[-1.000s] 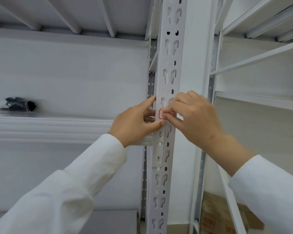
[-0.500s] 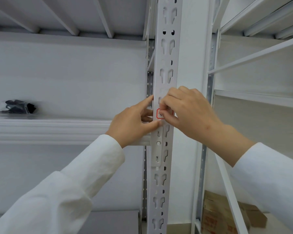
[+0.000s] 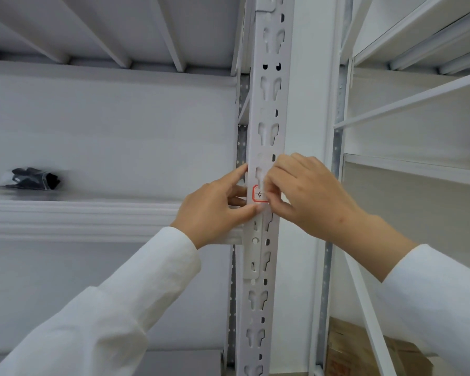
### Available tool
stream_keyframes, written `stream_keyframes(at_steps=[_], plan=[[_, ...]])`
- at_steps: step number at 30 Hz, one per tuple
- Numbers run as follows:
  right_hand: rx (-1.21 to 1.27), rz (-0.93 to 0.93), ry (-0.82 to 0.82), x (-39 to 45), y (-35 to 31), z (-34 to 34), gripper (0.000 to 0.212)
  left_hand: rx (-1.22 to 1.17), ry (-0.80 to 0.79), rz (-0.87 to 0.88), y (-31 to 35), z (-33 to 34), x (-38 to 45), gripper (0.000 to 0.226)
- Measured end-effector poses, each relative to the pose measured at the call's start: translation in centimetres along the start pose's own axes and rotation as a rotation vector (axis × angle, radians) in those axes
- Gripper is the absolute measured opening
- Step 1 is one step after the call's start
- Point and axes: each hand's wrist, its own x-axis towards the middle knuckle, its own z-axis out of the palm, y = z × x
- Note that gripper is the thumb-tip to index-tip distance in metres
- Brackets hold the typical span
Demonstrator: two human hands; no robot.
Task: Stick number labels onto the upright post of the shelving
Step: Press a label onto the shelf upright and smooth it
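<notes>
I count 2 hands, left (image 3: 215,210) and right (image 3: 310,196), 1 red-edged label (image 3: 258,194), 1 slotted post (image 3: 266,104), 1 dark bundle (image 3: 31,179), and what looks like 1 cardboard box (image 3: 345,348).

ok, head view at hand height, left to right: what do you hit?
black bundle on the shelf → left hand → red-edged label on the post → right hand → white frame of the next shelf bay

A label (image 3: 259,194) sits on the upright post (image 3: 266,109), between the left hand (image 3: 215,204) and right hand (image 3: 307,194); a bundle (image 3: 31,179) lies on the shelf (image 3: 79,213) far left.
</notes>
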Motion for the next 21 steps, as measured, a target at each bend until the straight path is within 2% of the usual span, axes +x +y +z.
stream_keyframes(at_steps=[4, 6, 12, 21], plan=[[0.247, 0.198, 0.091, -1.5, 0.1, 0.0, 0.016, 0.02, 0.014, -0.001, -0.3, -0.1, 0.1, 0.069], [0.292, 0.245, 0.132, -1.8, 0.1, -0.1, 0.016, 0.025, 0.013, 0.001, -0.3, -0.1, 0.0, 0.07], [0.226, 0.119, 0.118, -1.2, 0.4, 0.1, 0.015, 0.034, 0.005, 0.008, 0.0, 0.0, 0.0, 0.069], [0.182, 0.067, 0.087, -1.0, 0.9, 0.4, 0.016, 0.047, 0.012, -0.003, 0.1, -0.1, -0.1, 0.07]])
